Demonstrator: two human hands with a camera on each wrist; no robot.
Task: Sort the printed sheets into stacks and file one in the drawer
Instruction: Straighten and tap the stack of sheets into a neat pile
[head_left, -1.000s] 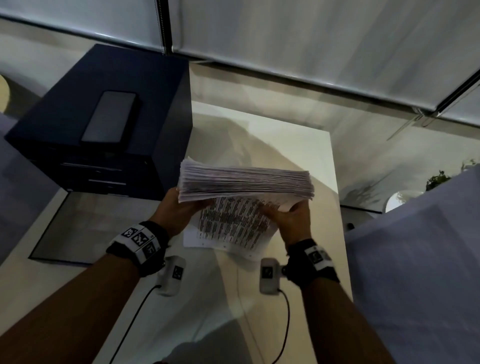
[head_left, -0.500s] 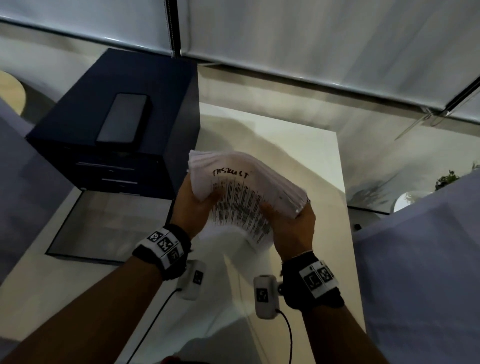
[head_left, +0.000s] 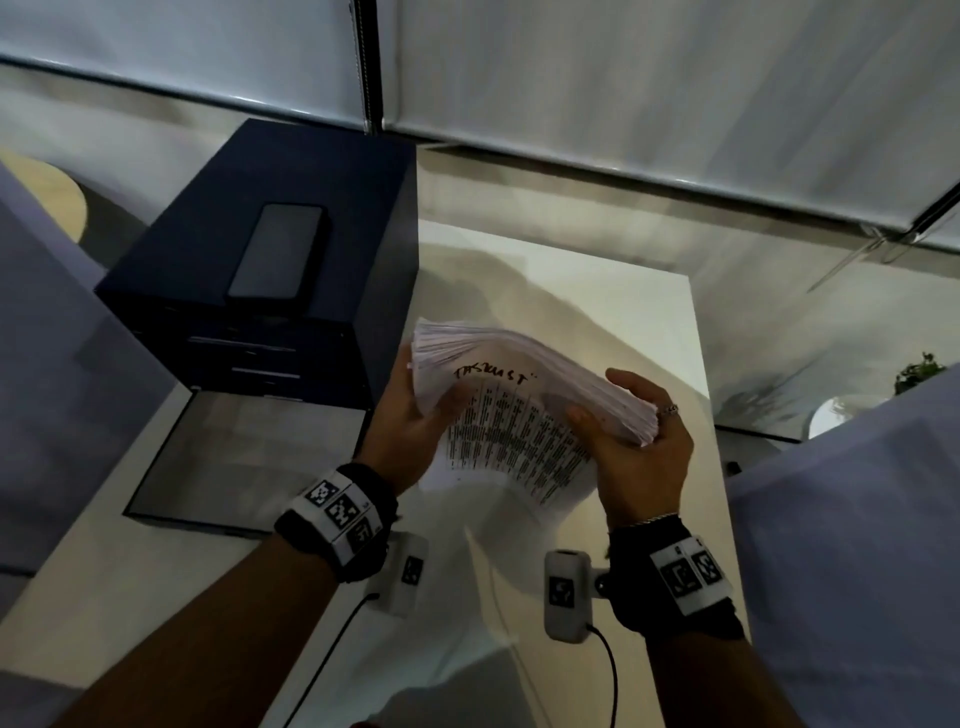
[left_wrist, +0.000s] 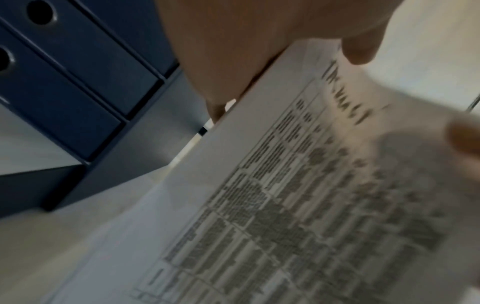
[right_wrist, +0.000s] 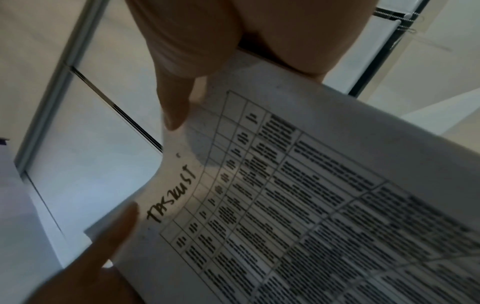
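Thick stack of printed sheets (head_left: 524, 374) up in the air over the white table (head_left: 623, 291), just right of the dark blue drawer unit (head_left: 270, 291), tilted so the near face shows a printed grid under a handwritten heading. Left hand (head_left: 410, 426) curled round the stack's left end, thumb on the near face, fingers behind. Right hand (head_left: 639, 441) curled round the right end, thumb pressed on the near face, ringed finger wrapped over the far edge. From the right wrist view, the near sheet (right_wrist: 298, 195) bowed away from the pack, thumb (right_wrist: 174, 102) at its margin. From the left wrist view, the same page (left_wrist: 285, 205) blurred, drawer fronts (left_wrist: 78, 86) close by on the left. Bottom drawer (head_left: 244, 457) pulled out and open in front of the unit; a phone (head_left: 280, 254) flat on the unit's top. Probably the step of peeling sheets off the pack to sort them. To do it well: keep the left grip firm as the anchor, ease the right thumb so only one sheet slides, read the heading before release, and lower the pack toward the table to square the edges. Main risks: a fanned, heavy pack slipping at the loose right corner, or two sheets clinging together.
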